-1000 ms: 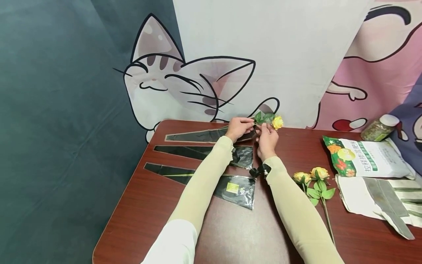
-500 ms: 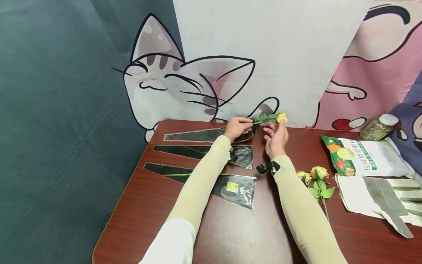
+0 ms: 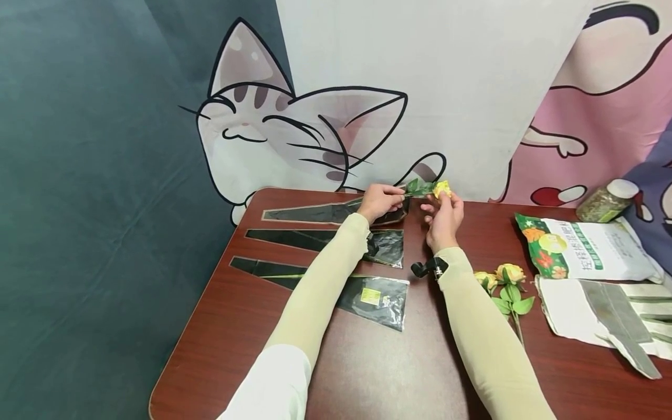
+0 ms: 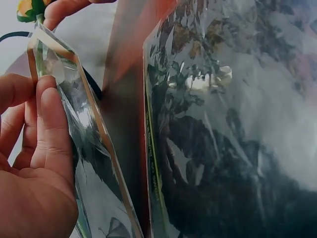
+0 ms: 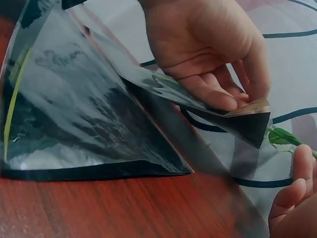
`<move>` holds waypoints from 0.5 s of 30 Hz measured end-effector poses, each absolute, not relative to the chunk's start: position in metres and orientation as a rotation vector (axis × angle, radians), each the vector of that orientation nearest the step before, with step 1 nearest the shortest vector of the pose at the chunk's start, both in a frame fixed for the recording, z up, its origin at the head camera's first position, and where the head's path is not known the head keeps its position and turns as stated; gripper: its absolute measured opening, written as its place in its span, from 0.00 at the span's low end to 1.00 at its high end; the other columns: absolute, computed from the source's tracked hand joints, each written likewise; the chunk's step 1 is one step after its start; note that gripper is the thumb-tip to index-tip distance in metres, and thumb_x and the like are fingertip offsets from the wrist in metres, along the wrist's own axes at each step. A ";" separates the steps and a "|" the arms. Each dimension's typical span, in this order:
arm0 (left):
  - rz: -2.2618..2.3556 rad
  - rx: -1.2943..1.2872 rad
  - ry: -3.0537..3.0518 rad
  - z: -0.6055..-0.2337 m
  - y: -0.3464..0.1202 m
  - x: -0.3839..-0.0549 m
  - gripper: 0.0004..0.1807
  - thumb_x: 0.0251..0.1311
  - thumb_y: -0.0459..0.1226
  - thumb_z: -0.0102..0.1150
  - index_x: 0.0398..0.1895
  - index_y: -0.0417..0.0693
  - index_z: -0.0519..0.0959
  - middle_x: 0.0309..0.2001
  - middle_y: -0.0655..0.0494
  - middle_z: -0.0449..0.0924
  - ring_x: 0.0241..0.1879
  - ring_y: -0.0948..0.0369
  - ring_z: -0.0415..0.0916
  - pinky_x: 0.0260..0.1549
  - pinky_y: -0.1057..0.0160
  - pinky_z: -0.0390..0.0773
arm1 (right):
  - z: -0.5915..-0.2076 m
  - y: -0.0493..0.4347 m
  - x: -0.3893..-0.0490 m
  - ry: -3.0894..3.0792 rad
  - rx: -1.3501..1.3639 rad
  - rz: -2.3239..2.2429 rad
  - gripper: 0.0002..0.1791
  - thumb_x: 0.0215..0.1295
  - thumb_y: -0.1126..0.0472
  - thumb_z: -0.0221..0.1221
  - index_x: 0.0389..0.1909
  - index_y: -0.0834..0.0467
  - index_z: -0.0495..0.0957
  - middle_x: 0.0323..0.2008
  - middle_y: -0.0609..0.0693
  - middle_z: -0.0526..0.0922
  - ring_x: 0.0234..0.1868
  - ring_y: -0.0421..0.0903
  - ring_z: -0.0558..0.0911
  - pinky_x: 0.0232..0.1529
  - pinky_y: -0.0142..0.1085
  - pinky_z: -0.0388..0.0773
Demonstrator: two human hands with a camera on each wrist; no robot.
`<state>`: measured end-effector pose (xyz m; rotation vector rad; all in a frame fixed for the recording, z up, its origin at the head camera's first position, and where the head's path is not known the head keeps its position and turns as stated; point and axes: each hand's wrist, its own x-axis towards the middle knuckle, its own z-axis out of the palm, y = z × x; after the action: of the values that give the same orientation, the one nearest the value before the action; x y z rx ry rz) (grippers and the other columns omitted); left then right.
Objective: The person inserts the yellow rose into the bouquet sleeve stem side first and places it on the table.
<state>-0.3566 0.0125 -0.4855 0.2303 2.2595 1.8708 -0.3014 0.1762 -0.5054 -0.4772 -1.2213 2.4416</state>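
A yellow rose (image 3: 441, 188) with green leaves (image 3: 419, 188) lies sideways over the table's far edge. Its stem runs into the mouth of the farthest dark flower sleeve (image 3: 310, 214), a clear-and-black wrapper with a brown border (image 5: 250, 107). My left hand (image 3: 379, 202) pinches that sleeve near its mouth, thumb against fingers. My right hand (image 3: 444, 226) has its fingertips at the bloom and holds the rose there, the other fingers spread apart. In the left wrist view the stem shows through the clear film beside the left fingertips.
Two more dark sleeves lie nearer, a middle one (image 3: 289, 237) and a front one with a yellow label (image 3: 370, 296). On the right are two yellow roses (image 3: 509, 273), a printed bag (image 3: 593, 248), a lidded jar (image 3: 606, 201) and white-grey gloves (image 3: 604, 315). A cat-print cloth (image 3: 315, 140) hangs behind.
The right hand went from the stem near the left hand to the bloom. The rose shifted right, then slightly back left toward the sleeve. The left hand stayed almost in place.
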 end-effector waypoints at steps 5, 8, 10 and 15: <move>1.860 0.269 2.274 -0.484 0.011 -0.356 0.10 0.68 0.33 0.71 0.49 0.43 0.91 0.39 0.44 0.92 0.35 0.55 0.90 0.40 0.60 0.91 | -0.507 0.174 -0.302 -1.339 -0.429 2.402 0.12 0.82 0.56 0.56 0.59 0.50 0.67 0.43 0.57 0.87 0.19 0.40 0.83 0.14 0.28 0.68; 1.847 0.276 2.293 -0.483 0.011 -0.355 0.10 0.68 0.33 0.70 0.50 0.42 0.91 0.40 0.44 0.92 0.34 0.57 0.89 0.41 0.57 0.91 | -0.510 0.171 -0.301 -1.400 -0.430 2.411 0.12 0.82 0.55 0.55 0.58 0.50 0.65 0.41 0.55 0.89 0.19 0.41 0.83 0.13 0.28 0.69; 1.838 0.279 2.300 -0.482 0.011 -0.354 0.11 0.68 0.34 0.70 0.50 0.42 0.91 0.40 0.45 0.92 0.33 0.59 0.89 0.41 0.58 0.91 | -0.512 0.169 -0.299 -1.433 -0.427 2.424 0.13 0.82 0.54 0.55 0.58 0.49 0.64 0.39 0.53 0.90 0.18 0.41 0.84 0.13 0.28 0.70; 1.826 0.288 2.296 -0.482 0.013 -0.354 0.12 0.69 0.35 0.70 0.52 0.43 0.90 0.41 0.48 0.92 0.33 0.61 0.89 0.37 0.65 0.89 | -0.514 0.166 -0.295 -1.526 -0.373 2.420 0.16 0.83 0.51 0.52 0.62 0.49 0.60 0.43 0.57 0.92 0.19 0.42 0.85 0.13 0.29 0.71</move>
<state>-0.3542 0.0125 -0.4820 0.2878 2.2956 1.8260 -0.2954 0.1656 -0.5143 -0.3728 -1.5264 2.4198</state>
